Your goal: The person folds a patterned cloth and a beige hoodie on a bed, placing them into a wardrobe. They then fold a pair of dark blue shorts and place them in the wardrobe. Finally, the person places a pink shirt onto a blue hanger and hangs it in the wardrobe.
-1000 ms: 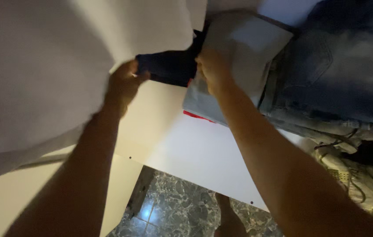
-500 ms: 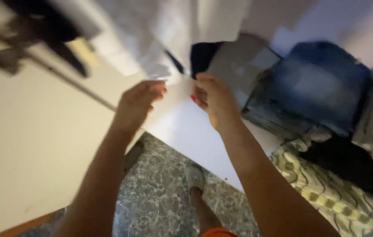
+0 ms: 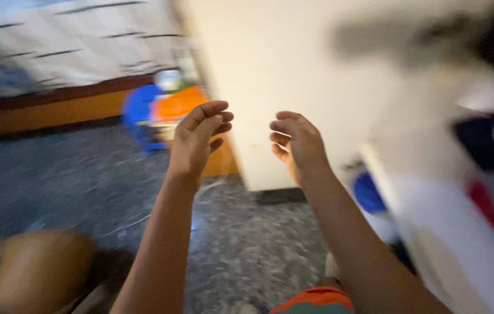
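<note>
My left hand point(image 3: 196, 139) and right hand point(image 3: 296, 142) hang empty, fingers loosely curled, palms facing. At 12 o'clock, a cream panel point(image 3: 270, 75); the marbled floor point(image 3: 247, 238) lies below.

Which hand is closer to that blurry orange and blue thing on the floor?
Left. The left hand overlaps the orange and blue thing in view; the right hand is farther right.

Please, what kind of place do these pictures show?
Probably a room in a home: a dark marbled tile floor, a cream panel like a wardrobe side, and blurred bright plastic things by the far wall. Both hands are empty.
</note>
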